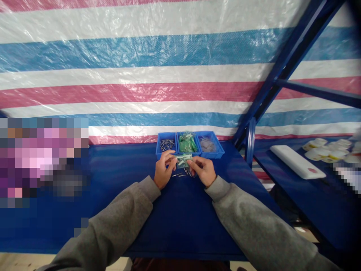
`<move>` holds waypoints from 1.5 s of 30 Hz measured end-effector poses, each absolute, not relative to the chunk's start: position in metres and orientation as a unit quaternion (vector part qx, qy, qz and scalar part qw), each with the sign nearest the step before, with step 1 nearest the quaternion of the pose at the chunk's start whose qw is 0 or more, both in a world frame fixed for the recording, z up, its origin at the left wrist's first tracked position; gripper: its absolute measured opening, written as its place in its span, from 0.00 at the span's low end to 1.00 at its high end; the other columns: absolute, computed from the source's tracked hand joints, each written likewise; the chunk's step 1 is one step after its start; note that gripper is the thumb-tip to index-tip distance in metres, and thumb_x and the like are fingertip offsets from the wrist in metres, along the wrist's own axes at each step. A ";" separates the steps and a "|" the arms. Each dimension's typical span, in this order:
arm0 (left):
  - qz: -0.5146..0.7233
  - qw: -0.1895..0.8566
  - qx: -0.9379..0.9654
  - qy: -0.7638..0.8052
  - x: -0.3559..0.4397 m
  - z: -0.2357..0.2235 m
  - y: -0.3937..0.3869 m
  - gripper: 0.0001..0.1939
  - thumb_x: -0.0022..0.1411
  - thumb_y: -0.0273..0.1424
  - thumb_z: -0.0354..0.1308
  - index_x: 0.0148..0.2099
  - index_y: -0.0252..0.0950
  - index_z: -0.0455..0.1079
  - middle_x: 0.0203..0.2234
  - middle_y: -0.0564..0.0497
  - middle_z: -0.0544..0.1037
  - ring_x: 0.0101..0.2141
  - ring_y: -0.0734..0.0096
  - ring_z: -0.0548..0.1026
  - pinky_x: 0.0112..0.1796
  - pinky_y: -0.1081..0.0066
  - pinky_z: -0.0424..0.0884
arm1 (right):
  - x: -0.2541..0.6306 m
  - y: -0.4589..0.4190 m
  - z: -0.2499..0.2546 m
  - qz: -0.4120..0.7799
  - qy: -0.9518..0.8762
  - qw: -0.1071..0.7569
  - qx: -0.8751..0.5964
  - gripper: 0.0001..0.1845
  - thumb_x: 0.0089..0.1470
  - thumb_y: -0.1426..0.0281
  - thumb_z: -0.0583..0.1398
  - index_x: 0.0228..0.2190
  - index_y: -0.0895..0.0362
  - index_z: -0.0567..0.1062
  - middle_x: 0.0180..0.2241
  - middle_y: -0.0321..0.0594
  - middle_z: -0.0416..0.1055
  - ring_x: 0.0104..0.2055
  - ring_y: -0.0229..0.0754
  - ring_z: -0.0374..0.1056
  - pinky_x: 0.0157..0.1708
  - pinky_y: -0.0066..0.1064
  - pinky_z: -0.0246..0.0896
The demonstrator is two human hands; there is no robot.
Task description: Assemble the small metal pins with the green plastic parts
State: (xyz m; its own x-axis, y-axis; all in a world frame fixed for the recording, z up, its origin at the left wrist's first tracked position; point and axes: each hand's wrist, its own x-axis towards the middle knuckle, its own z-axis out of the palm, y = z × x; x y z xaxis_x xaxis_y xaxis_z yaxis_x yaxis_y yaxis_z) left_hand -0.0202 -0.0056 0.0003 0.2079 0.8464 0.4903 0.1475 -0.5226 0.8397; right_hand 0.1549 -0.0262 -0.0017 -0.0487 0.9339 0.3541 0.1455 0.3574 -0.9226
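Observation:
Between my hands is a small clear plastic bag (184,160) with pale green pieces inside. My left hand (164,168) pinches its left edge, and my right hand (203,170) grips its right edge with thumb and fingers. Several metal screws (180,173) lie loose on the blue table just below the bag. Right behind my hands stand three blue bins: the left bin (158,145) holds dark metal screws, the middle bin (195,153) holds green bagged pieces, and the right bin (221,152) holds clear, greyish plastic bags.
The blue table (180,226) runs up to a striped plastic sheet (141,49). At the left is a blurred-out person (39,162). A blue metal frame (249,143) rises at the right; beyond it, another table carries a white long box (297,162) and several white rolls (324,150).

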 end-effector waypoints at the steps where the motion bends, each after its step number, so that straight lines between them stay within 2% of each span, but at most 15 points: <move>1: 0.532 0.339 0.691 0.353 -0.020 0.000 -0.005 0.16 0.61 0.34 0.51 0.50 0.34 0.60 0.28 0.52 0.72 0.22 0.80 0.68 0.25 0.78 0.67 | 0.156 -0.025 -0.002 0.379 -0.606 0.550 -0.432 0.19 0.50 0.57 0.58 0.18 0.57 0.67 0.14 0.32 0.63 0.14 0.33 0.58 0.16 0.26 0.56; 4: 0.544 0.331 0.678 0.368 -0.019 0.001 -0.003 0.13 0.61 0.35 0.51 0.47 0.34 0.62 0.33 0.48 0.72 0.24 0.79 0.69 0.24 0.78 0.67 | 0.161 -0.021 -0.001 0.392 -0.569 0.582 -0.429 0.19 0.49 0.58 0.59 0.17 0.58 0.68 0.14 0.33 0.64 0.13 0.33 0.59 0.15 0.26 0.56; 11: 0.519 0.318 0.694 0.385 -0.019 0.001 -0.002 0.10 0.60 0.35 0.52 0.40 0.34 0.67 0.26 0.51 0.71 0.23 0.78 0.69 0.23 0.78 0.67 | 0.164 -0.018 0.003 0.389 -0.540 0.611 -0.428 0.19 0.48 0.59 0.60 0.16 0.58 0.68 0.12 0.33 0.64 0.13 0.33 0.60 0.15 0.26 0.59; 14: 0.515 0.313 0.699 0.386 -0.020 0.000 -0.002 0.10 0.60 0.35 0.52 0.39 0.34 0.67 0.26 0.51 0.71 0.23 0.78 0.69 0.23 0.78 0.67 | 0.162 -0.015 0.000 0.427 -0.501 0.626 -0.419 0.15 0.47 0.59 0.61 0.23 0.59 0.71 0.17 0.36 0.69 0.15 0.35 0.63 0.16 0.28 0.62; 16: 0.515 0.310 0.698 0.390 -0.019 0.000 -0.001 0.09 0.61 0.35 0.52 0.39 0.34 0.67 0.27 0.51 0.71 0.22 0.79 0.69 0.23 0.78 0.67 | 0.162 -0.011 -0.003 0.453 -0.467 0.640 -0.409 0.16 0.46 0.59 0.62 0.30 0.60 0.72 0.21 0.39 0.72 0.17 0.37 0.66 0.17 0.30 0.65; 18: 0.516 0.309 0.697 0.391 -0.019 0.000 -0.002 0.09 0.61 0.35 0.52 0.39 0.34 0.67 0.28 0.51 0.71 0.22 0.79 0.68 0.23 0.78 0.67 | 0.163 -0.007 -0.007 0.458 -0.461 0.640 -0.410 0.18 0.46 0.58 0.62 0.32 0.60 0.71 0.23 0.40 0.73 0.18 0.39 0.68 0.19 0.32 0.67; 21: 0.516 0.310 0.701 0.382 -0.019 0.001 -0.002 0.10 0.61 0.35 0.52 0.38 0.34 0.67 0.28 0.51 0.71 0.22 0.79 0.68 0.23 0.78 0.67 | 0.169 -0.004 -0.010 0.391 -0.482 0.649 -0.440 0.20 0.48 0.57 0.60 0.37 0.59 0.71 0.23 0.41 0.73 0.19 0.41 0.69 0.20 0.35 0.68; 24: 0.517 0.311 0.703 0.376 -0.019 0.001 -0.002 0.10 0.61 0.35 0.52 0.38 0.34 0.68 0.27 0.51 0.71 0.22 0.80 0.68 0.23 0.78 0.67 | 0.179 -0.001 -0.010 0.208 -0.516 0.658 -0.507 0.20 0.51 0.58 0.57 0.41 0.58 0.71 0.23 0.40 0.73 0.18 0.41 0.67 0.20 0.34 0.65; 27: 0.521 0.308 0.701 0.377 -0.018 0.000 -0.002 0.10 0.61 0.35 0.52 0.37 0.34 0.68 0.27 0.52 0.71 0.21 0.80 0.67 0.23 0.78 0.66 | 0.186 0.004 -0.004 0.033 -0.577 0.580 -0.573 0.14 0.52 0.63 0.56 0.36 0.58 0.74 0.19 0.38 0.71 0.19 0.41 0.66 0.26 0.33 0.63; 29: 0.522 0.303 0.701 0.379 -0.018 0.000 -0.002 0.10 0.61 0.35 0.51 0.37 0.34 0.68 0.27 0.52 0.71 0.21 0.81 0.67 0.23 0.78 0.65 | 0.186 0.012 0.003 -0.014 -0.631 0.494 -0.598 0.11 0.51 0.67 0.55 0.26 0.58 0.75 0.16 0.38 0.69 0.18 0.39 0.65 0.25 0.31 0.60; 31: 0.518 0.298 0.707 0.378 -0.018 -0.001 -0.002 0.10 0.61 0.34 0.51 0.38 0.34 0.68 0.27 0.52 0.71 0.20 0.80 0.67 0.23 0.78 0.65 | 0.183 0.023 0.011 -0.045 -0.664 0.404 -0.628 0.11 0.49 0.71 0.56 0.19 0.58 0.73 0.16 0.40 0.70 0.20 0.40 0.65 0.26 0.30 0.58; 36: 0.501 0.280 0.731 0.369 -0.018 -0.001 -0.003 0.10 0.61 0.34 0.51 0.37 0.33 0.69 0.28 0.51 0.71 0.20 0.81 0.67 0.24 0.78 0.66 | 0.169 0.048 0.030 -0.023 -0.687 0.186 -0.702 0.12 0.51 0.69 0.56 0.25 0.63 0.75 0.28 0.52 0.74 0.32 0.45 0.70 0.34 0.30 0.58; 39: 0.495 0.272 0.738 0.369 -0.018 -0.001 -0.003 0.09 0.61 0.33 0.51 0.38 0.33 0.69 0.28 0.51 0.72 0.21 0.80 0.66 0.24 0.78 0.66 | 0.164 0.046 0.038 -0.017 -0.698 0.155 -0.699 0.22 0.57 0.61 0.51 0.28 0.65 0.75 0.31 0.56 0.74 0.35 0.47 0.69 0.36 0.32 0.57; 42: 0.494 0.270 0.738 0.373 -0.019 -0.001 -0.003 0.09 0.62 0.33 0.50 0.38 0.34 0.69 0.28 0.51 0.72 0.21 0.80 0.66 0.24 0.78 0.66 | 0.163 0.026 0.041 -0.044 -0.690 0.208 -0.692 0.23 0.60 0.61 0.46 0.35 0.63 0.74 0.30 0.51 0.74 0.35 0.46 0.69 0.36 0.31 0.56; 45: 0.491 0.271 0.738 0.376 -0.019 -0.001 -0.003 0.09 0.62 0.33 0.50 0.38 0.34 0.69 0.27 0.51 0.72 0.20 0.80 0.66 0.24 0.78 0.65 | 0.168 0.000 0.039 0.035 -0.772 0.156 -0.615 0.20 0.57 0.61 0.49 0.27 0.59 0.75 0.26 0.45 0.73 0.31 0.42 0.69 0.32 0.28 0.55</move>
State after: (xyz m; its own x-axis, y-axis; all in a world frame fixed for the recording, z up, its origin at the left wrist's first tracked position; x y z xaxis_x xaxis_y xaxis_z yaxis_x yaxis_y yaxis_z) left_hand -0.0187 -0.0034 -0.0010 0.2358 0.8204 0.5209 0.2890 -0.5710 0.7684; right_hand 0.1682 0.0005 0.0393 -0.1936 0.9608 0.1986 0.9391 0.2401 -0.2459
